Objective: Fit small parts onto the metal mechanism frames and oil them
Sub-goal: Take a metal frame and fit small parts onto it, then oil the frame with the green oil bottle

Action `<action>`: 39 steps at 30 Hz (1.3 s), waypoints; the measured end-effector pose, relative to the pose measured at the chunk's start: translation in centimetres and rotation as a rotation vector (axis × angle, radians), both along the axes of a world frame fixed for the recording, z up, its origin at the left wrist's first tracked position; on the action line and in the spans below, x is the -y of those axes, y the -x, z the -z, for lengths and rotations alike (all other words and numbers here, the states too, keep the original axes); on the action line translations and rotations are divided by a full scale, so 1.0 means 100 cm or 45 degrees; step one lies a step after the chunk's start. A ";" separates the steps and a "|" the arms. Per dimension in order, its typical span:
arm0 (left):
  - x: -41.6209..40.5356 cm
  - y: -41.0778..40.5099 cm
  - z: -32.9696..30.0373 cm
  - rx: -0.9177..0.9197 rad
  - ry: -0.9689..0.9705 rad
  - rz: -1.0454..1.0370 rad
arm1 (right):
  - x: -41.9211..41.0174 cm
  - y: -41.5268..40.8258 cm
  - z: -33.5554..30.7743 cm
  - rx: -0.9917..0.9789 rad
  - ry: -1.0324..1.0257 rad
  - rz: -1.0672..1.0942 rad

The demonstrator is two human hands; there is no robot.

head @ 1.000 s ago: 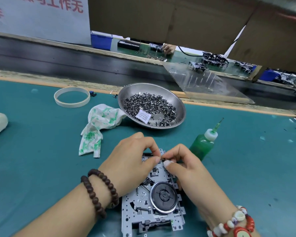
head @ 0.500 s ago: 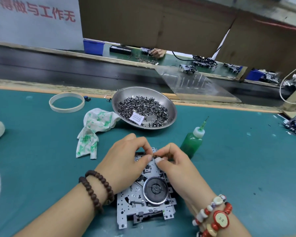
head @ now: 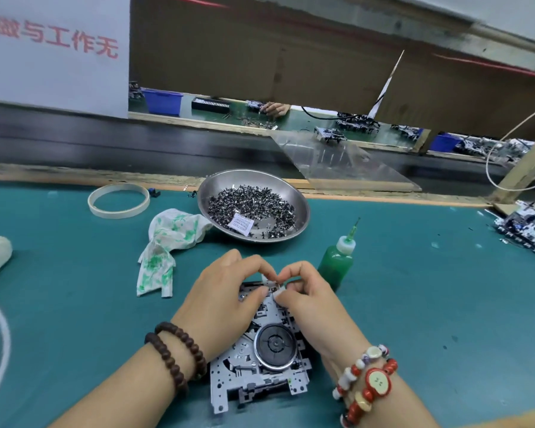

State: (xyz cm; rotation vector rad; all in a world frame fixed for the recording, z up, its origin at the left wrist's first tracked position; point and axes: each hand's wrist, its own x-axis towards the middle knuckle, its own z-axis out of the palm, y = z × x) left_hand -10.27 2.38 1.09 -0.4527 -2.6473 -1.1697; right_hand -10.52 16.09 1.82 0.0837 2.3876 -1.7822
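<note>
Frame (head: 254, 362) of grey metal lies flat on the green mat (head: 430, 304), near the front edge, with a round black disc (head: 275, 345) in its middle. Both hands rest on its far end. Left hand (head: 226, 301) has fingers curled, the thumb and forefinger tips pressing down on the far edge of the frame. Right hand (head: 309, 301) curls likewise, thumb and forefinger pinching a small part (head: 279, 288) at the same spot; the two hands' fingertips almost touch. What the part is cannot be told.

Just beyond the right hand, to its right, stands a green oil bottle (head: 337, 261) with a needle tip. Left of the hands lies a crumpled white cloth (head: 167, 242) with green stains. Farther off sits a steel bowl (head: 300, 208) of small dark parts (head: 250, 205) with a paper slip (head: 241, 225) on them. A white tape ring (head: 118, 200) lies at the far left. Across a dark belt (head: 105, 140), another hand (head: 275, 109) works at a second bench.
</note>
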 end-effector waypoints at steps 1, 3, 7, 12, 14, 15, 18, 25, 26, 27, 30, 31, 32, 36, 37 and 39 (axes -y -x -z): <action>0.000 -0.001 0.000 -0.016 -0.003 0.002 | 0.001 0.000 -0.001 0.016 0.014 0.009; -0.001 -0.003 0.001 -0.037 0.007 0.002 | 0.003 0.000 -0.002 0.026 0.007 0.020; -0.002 -0.006 -0.001 -0.023 0.021 0.015 | 0.000 -0.001 -0.004 0.025 -0.012 0.020; -0.002 -0.010 -0.002 -0.010 -0.005 -0.022 | -0.015 -0.014 -0.001 -0.096 0.048 0.048; -0.002 -0.012 -0.006 -0.046 -0.061 -0.082 | -0.027 -0.018 0.002 -0.254 0.092 0.265; 0.000 -0.013 -0.009 -0.096 -0.112 -0.151 | -0.034 -0.018 0.003 -0.329 0.076 0.385; 0.016 -0.017 -0.016 -0.098 -0.263 -0.484 | -0.054 -0.011 0.007 -0.414 -0.024 0.556; 0.046 -0.045 -0.011 0.618 -0.021 -0.498 | -0.061 0.013 0.008 -0.326 -0.223 0.164; 0.045 -0.046 -0.011 0.671 -0.002 -0.430 | -0.061 0.013 0.009 -0.358 -0.224 0.150; 0.043 -0.046 -0.012 0.712 0.018 -0.371 | -0.060 0.014 0.009 -0.394 -0.200 0.149; 0.043 -0.041 -0.014 0.821 -0.005 -0.284 | -0.057 0.009 0.006 -0.439 0.049 0.178; 0.044 -0.039 -0.013 0.847 -0.046 -0.281 | -0.057 0.007 0.006 -0.410 0.174 0.188; 0.044 -0.038 -0.012 0.852 -0.083 -0.289 | -0.057 0.006 0.006 -0.386 0.261 0.201; 0.040 -0.034 -0.009 0.821 -0.206 -0.315 | -0.055 0.004 -0.001 -0.297 0.683 0.306; 0.039 -0.033 -0.008 0.817 -0.251 -0.309 | -0.054 0.004 -0.004 -0.234 0.870 0.324; 0.037 -0.031 -0.005 0.841 -0.362 -0.288 | -0.051 0.006 -0.009 -0.114 1.191 0.353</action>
